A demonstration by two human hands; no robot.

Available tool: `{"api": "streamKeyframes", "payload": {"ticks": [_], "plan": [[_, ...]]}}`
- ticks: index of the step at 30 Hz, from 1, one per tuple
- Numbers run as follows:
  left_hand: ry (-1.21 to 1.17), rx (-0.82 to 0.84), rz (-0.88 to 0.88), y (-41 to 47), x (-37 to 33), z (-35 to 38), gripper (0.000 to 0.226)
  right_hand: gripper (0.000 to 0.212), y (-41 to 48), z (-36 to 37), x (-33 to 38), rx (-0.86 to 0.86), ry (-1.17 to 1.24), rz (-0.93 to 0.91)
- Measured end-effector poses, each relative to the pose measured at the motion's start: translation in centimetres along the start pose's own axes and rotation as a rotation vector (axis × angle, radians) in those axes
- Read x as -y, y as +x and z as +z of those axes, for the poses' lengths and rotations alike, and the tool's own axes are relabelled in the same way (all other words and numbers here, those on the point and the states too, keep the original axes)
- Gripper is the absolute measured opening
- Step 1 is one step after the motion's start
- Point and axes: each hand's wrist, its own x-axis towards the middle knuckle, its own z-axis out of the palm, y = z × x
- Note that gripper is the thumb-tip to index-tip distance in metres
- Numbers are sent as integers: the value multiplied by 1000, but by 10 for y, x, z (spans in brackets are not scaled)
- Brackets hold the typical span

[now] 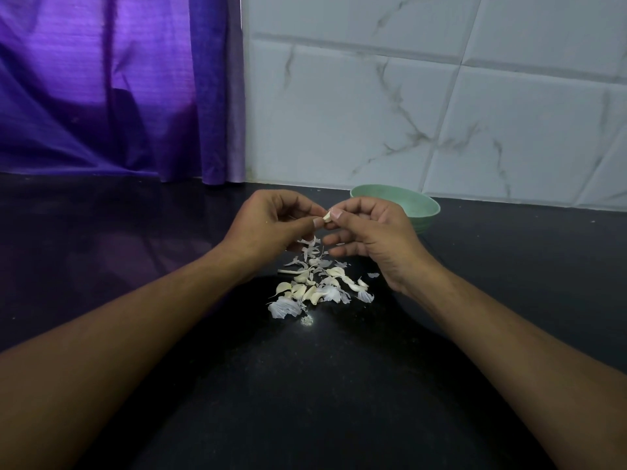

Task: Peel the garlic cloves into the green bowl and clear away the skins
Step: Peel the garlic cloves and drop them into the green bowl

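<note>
Pinching one garlic clove [326,217] btwn the two of them, your hands meet in mid-air above the worktop, and the clove shows only as a small pale bit at the fingertips. Your left hand [271,225] has its thumb and forefinger curled onto the clove from the left, w/ the other fingers folded in toward the palm. Your right hand [369,232] grips it from the right w/ thumb and forefinger - the remaining fingers hang loosely bent underneath, holding nothing.

Directly below the hands lies the pile of skins and cloves [319,283]: papery white flakes mixed w/ cream-coloured cloves, spread loosely on the black worktop [135,249]. A few flakes lie apart at the pile's right edge.

The green bowl [425,217] sits just behind your right hand, partly hidden by it and near the wall - you can't tell what's inside from this angle.

Behind it is a pale marble-look tiled wall [407,96]; to the left a purple curtain [118,79] hangs down to the worktop's back edge.
</note>
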Motion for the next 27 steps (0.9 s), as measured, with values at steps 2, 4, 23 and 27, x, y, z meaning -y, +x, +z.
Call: {"api": "streamKeyframes", "payload": {"ticks": [2,4,23,27], "plan": [[25,-9,2,0,1,0,5,12,0,0,0,7,5,0],[41,-14,-1,0,1,1,3,9,0,0,0,13,11,-3],[-137,20,-26,-2,-9,-2,16,11,1,-2,6,129,152,138],[-112,81,-29,-2,-11,-4,20,15,0,-3,7,163,177,152]]}}
